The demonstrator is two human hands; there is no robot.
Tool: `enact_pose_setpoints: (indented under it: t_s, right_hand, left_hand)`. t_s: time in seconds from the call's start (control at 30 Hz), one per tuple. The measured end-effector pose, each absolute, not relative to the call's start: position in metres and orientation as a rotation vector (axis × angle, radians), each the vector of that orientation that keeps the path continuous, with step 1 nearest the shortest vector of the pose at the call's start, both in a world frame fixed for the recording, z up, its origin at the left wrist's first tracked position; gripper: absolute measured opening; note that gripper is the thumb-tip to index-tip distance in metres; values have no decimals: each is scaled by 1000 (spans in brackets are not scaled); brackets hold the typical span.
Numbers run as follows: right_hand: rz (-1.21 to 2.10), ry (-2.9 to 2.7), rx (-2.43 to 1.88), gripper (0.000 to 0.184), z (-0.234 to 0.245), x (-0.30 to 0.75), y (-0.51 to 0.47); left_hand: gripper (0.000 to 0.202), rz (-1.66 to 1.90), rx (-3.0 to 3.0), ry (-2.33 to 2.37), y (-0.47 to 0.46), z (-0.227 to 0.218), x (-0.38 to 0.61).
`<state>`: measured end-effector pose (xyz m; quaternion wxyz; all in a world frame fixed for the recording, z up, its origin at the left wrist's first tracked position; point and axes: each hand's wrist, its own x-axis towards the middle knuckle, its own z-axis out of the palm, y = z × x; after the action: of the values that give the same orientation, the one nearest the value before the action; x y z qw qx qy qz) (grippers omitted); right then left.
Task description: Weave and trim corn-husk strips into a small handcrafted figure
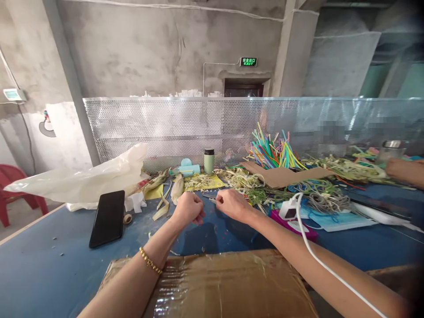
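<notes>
My left hand (187, 207) and my right hand (232, 204) rest close together on the blue table (49, 256), both curled into pinches. A thin pale strip (210, 199) runs between their fingertips; it is too small to name. A gold bead bracelet (150, 261) circles my left wrist. Beyond my hands lie dried pale leaf strips (198, 181) on a yellow sheet (217, 182), and a bunch of colourful strips (273, 152) stands fanned out further right.
A black phone (107, 217) lies left, by a pale plastic bag (89, 179). A taped cardboard box (225, 282) sits in front of me. A green flask (209, 160), white charger and cable (291, 210), cardboard sheet (281, 176) and perforated metal screen (165, 123) stand behind. Another person's hand (404, 170) rests far right.
</notes>
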<state>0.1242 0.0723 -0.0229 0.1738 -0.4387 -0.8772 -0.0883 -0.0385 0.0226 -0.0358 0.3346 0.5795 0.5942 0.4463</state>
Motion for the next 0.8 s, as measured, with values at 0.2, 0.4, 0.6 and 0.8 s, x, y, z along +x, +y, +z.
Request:
enact_pose_setpoints:
  t_s: [0.2, 0.4, 0.6, 0.8]
  right_hand:
    - [-441, -2418, -1041, 18, -21, 97, 53]
    - [-427, -2201, -882, 22, -8, 103, 53]
    - [19, -2286, -716, 18, -7, 121, 73]
    - [623, -2146, -704, 12, -20, 121, 81]
  left_hand:
    - [31, 1451, 1108, 1053, 19, -34, -29]
    - [30, 1486, 1206, 1017, 28, -34, -36]
    - [34, 1522, 1539, 1206, 29, -38, -31]
    - [35, 1449, 1724, 1180, 27, -40, -29]
